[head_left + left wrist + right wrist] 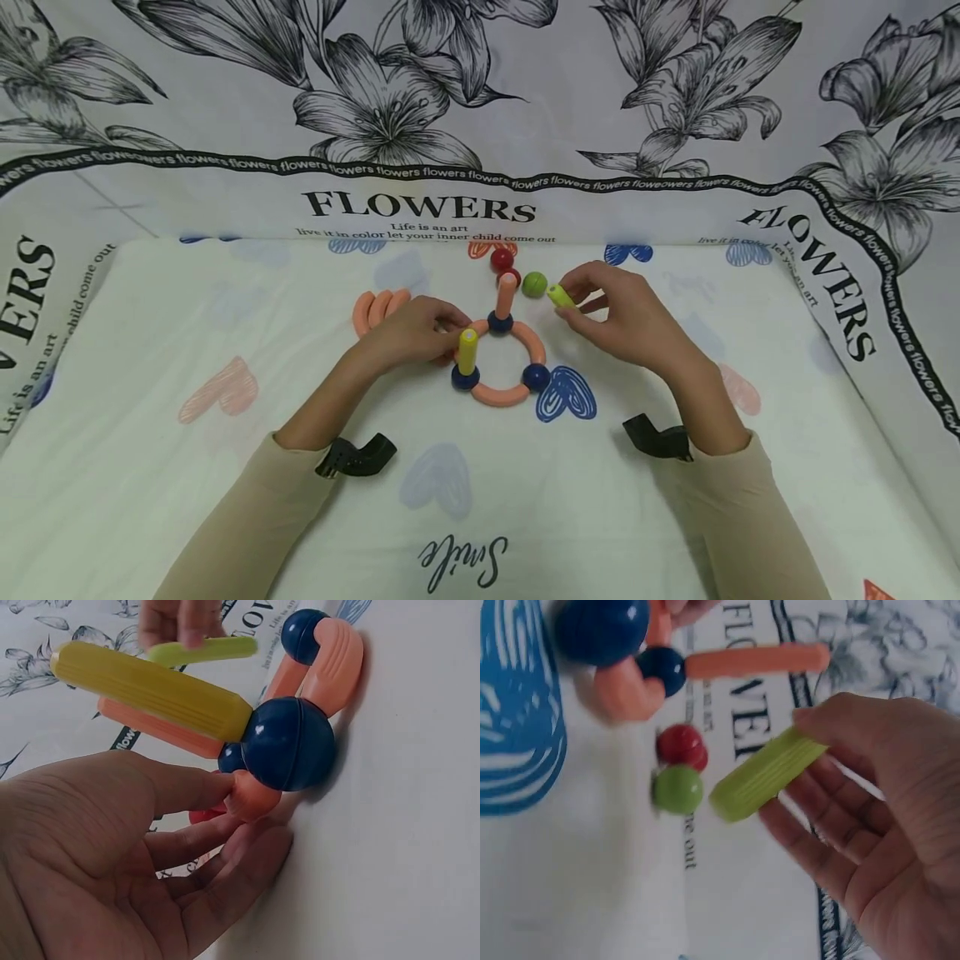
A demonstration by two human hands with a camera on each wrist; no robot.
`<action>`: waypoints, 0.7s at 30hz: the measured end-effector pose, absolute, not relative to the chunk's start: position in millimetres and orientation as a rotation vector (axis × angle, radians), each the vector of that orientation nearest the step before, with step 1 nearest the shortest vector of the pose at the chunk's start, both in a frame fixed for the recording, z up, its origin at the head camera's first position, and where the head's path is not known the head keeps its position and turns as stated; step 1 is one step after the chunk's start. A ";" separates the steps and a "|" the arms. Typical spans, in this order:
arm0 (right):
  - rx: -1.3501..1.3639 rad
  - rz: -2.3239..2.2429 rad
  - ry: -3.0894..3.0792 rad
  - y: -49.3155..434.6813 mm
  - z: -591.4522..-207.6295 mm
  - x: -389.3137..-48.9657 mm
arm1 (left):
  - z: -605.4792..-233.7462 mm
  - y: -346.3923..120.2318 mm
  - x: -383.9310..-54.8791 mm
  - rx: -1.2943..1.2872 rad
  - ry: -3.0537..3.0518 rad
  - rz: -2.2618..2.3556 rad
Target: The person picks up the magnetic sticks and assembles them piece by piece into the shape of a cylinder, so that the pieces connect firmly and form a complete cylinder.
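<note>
A ring of curved orange rods [501, 396] joined by dark blue balls [536, 377] lies on the cloth. An upright yellow rod [467, 353] stands on the left ball, and an upright orange rod [506, 297] on the far ball. My left hand [401, 335] pinches the ring's left curved piece [253, 796] between thumb and fingers, beside the yellow rod. To the right of the ring, my right hand [633, 321] holds a lime-green rod [769, 776] by one end, its other end sticking out past the thumb and fingertips.
Behind the ring sit two red balls [502, 260] and a green ball [534, 284], close to the right hand. Several curved orange pieces [372, 310] lie beyond the left hand. A white heart-printed cloth [525, 517] covers the surface.
</note>
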State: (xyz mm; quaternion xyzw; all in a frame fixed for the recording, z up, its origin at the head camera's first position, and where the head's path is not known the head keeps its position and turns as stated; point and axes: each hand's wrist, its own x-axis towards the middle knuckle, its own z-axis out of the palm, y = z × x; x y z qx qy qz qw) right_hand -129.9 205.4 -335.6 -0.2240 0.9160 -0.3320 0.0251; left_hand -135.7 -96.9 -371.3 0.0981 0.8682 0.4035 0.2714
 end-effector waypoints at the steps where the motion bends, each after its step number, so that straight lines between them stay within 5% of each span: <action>1: -0.725 -1.073 2.839 203.7 -332.4 -126.5 | -370.1 -95.8 -135.7 0.278 2.354 1.086; 21: -0.926 -1.534 2.635 188.4 -355.8 -78.7 | -366.1 -88.2 -130.2 0.317 2.446 1.133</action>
